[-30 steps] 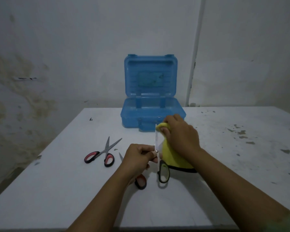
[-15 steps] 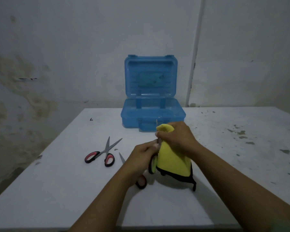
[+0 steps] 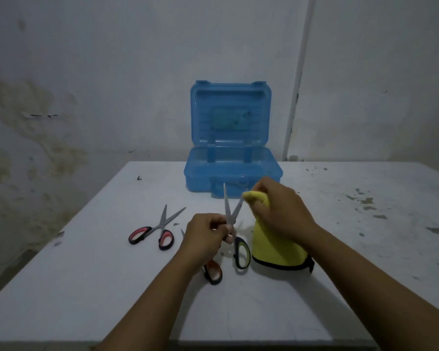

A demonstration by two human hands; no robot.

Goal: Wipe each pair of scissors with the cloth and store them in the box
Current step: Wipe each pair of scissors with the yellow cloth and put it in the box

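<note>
Left hand (image 3: pixel 208 233) pinches the yellow-handled scissors (image 3: pixel 235 225) near the pivot, blades spread in a V and pointing up toward the box (image 3: pixel 232 171); the handle loop hangs down, just above the table (image 3: pixel 86 287).

Right hand (image 3: pixel 279 211) grips the yellow cloth (image 3: pixel 271 249), bunched top touching the right blade; the cloth's black-edged hem drapes to the table.

Handling, my read:
- Scissors: light, rigid metal, sharp edges and tips. Hold at pivot or handles, never across the edges. Wipe along the flat from pivot toward the tip.
- Cloth: soft, floppy; folds over a blade easily.

Box is open at the far side of the table, lid up (can't see anything in it from here). Two red-handled pairs left: one (image 3: pixel 153 230) lying open to the left, one (image 3: pixel 213 272) mostly hidden under the left wrist.
</note>
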